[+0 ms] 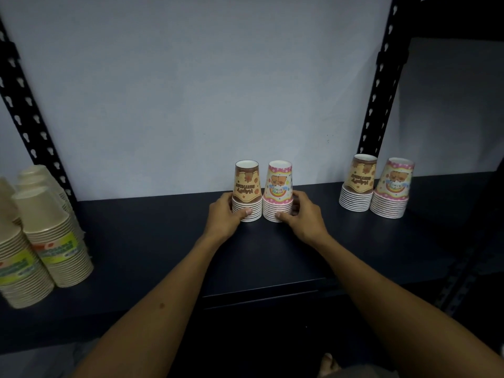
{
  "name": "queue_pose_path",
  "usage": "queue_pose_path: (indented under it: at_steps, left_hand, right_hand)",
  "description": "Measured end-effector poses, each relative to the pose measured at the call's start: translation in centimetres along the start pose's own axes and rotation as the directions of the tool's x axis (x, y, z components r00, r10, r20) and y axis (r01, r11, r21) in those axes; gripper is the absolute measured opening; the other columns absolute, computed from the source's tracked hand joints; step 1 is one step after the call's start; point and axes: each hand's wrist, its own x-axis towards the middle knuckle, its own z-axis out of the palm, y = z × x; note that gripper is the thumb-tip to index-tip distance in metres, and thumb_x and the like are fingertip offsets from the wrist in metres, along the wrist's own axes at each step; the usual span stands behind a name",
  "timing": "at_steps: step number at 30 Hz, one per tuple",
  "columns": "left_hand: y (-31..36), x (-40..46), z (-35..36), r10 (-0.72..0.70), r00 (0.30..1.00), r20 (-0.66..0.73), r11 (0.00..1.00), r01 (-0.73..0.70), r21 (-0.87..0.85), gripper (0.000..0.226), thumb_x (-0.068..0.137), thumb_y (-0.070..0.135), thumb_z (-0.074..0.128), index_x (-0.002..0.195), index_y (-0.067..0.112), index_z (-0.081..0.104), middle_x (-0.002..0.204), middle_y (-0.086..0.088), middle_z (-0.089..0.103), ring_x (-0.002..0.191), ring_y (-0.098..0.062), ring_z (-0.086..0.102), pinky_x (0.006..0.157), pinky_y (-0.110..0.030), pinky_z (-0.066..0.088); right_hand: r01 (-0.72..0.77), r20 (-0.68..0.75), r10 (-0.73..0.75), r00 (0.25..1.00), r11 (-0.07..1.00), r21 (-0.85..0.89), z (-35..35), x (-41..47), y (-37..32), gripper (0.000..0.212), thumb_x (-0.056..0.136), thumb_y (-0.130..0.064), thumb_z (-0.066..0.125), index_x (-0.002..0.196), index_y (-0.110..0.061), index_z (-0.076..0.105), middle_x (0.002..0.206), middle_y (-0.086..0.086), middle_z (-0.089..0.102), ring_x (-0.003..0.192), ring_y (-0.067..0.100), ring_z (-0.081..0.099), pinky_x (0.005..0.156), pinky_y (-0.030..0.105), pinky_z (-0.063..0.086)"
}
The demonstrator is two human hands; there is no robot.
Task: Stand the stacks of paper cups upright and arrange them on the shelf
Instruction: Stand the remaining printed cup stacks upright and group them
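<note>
A brown "Happy Birthday" cup stack [246, 186] and a pink cup stack [278, 185] stand mouth-down, side by side, at the middle back of the dark shelf [152, 241]. My left hand [226, 214] grips the lower rims of the brown stack, thumb across its front. My right hand [300, 214] grips the base of the pink stack the same way. Farther right stand another brown stack [358, 184] and another pink stack [392, 188], upright and mouth-down, close together.
Several tall stacks of plain beige cups with green labels [49, 236] crowd the shelf's left end. Black perforated uprights [381, 77] frame the bay against a pale wall. The shelf's front edge [259, 293] runs below my forearms.
</note>
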Motion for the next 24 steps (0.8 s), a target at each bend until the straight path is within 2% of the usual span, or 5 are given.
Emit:
queue_pose_path:
  at_steps: [5, 9, 17, 21, 24]
  left_hand:
    - [0.3, 0.4, 0.7, 0.004, 1.000, 0.024, 0.999, -0.004, 0.033, 0.055, 0.077, 0.021, 0.078, 0.126, 0.010, 0.056, 0.124, -0.004, 0.064, 0.112, -0.017, 0.061, 0.090, -0.025, 0.047]
    - [1.3, 0.6, 2.0, 0.004, 0.997, 0.080, 0.999, -0.008, 0.053, 0.055, 0.076, 0.020, 0.079, 0.125, 0.010, 0.056, 0.124, -0.005, 0.064, 0.111, -0.018, 0.061, 0.094, -0.031, 0.049]
    - [4.4, -0.4, 7.1, 0.042, 0.985, 0.166, 0.999, -0.044, 0.010, 0.061, 0.075, 0.021, 0.080, 0.128, 0.008, 0.053, 0.127, -0.007, 0.063, 0.113, -0.018, 0.061, 0.094, -0.028, 0.048]
    - [6.2, -0.9, 10.1, 0.064, 0.974, 0.216, 0.998, -0.061, -0.022, 0.061, 0.076, 0.022, 0.080, 0.129, 0.009, 0.052, 0.127, -0.007, 0.063, 0.114, -0.019, 0.060, 0.096, -0.030, 0.048]
    - [7.5, -1.4, 12.4, 0.083, 0.965, 0.250, 0.996, -0.071, -0.056, 0.060, 0.075, 0.022, 0.080, 0.128, 0.009, 0.053, 0.126, -0.006, 0.063, 0.113, -0.019, 0.061, 0.095, -0.031, 0.049]
  right_hand:
    - [-0.025, -0.008, 0.025, 1.000, 1.000, -0.007, -0.9, -0.2, 0.1, 0.064, 0.080, -0.017, 0.076, 0.136, -0.013, 0.043, 0.134, 0.006, 0.057, 0.120, 0.019, 0.056, 0.092, 0.024, 0.043]
    - [-0.045, -0.042, 0.044, 0.998, 0.999, -0.016, -2.5, -0.9, 0.8, 0.065, 0.080, -0.017, 0.076, 0.135, -0.013, 0.043, 0.134, 0.005, 0.057, 0.120, 0.018, 0.056, 0.094, 0.026, 0.043]
    - [-0.079, -0.119, 0.074, 0.990, 0.996, -0.034, -8.5, -3.2, 2.9, 0.066, 0.076, -0.015, 0.080, 0.133, -0.012, 0.047, 0.130, 0.005, 0.060, 0.116, 0.017, 0.058, 0.092, 0.023, 0.044]
    - [-0.108, -0.155, 0.101, 0.983, 0.993, -0.036, -11.9, -4.6, 4.0, 0.066, 0.075, -0.014, 0.081, 0.133, -0.012, 0.048, 0.129, 0.006, 0.061, 0.107, 0.011, 0.056, 0.088, 0.022, 0.044]
    - [-0.133, -0.207, 0.122, 0.971, 0.990, -0.039, -14.2, -5.7, 4.9, 0.066, 0.075, -0.014, 0.080, 0.133, -0.012, 0.049, 0.128, 0.006, 0.061, 0.109, 0.014, 0.058, 0.089, 0.023, 0.045]
